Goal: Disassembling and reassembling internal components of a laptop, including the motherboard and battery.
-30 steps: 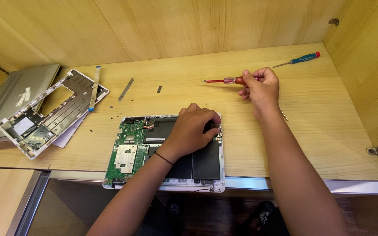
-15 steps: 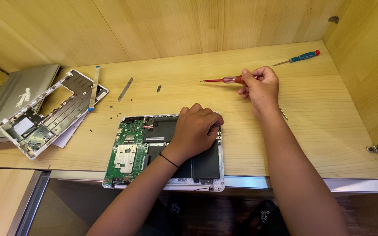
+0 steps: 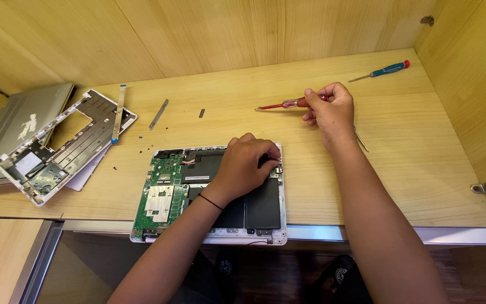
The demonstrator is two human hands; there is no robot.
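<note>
Not much has shifted over the last second: the left hand [image 3: 247,168] stays planted on the opened laptop base [image 3: 209,194] at the near edge of the wooden desk [image 3: 400,169], fingers curled and pressed down near its upper right corner (can't tell whether they're pinching anything under there). The right hand [image 3: 328,110] keeps its fingers closed around the red screwdriver [image 3: 288,104], tip pointing left above the desk, so it looks like a pause between screws. The blue screwdriver [image 3: 386,70] lies untouched further back.
</note>
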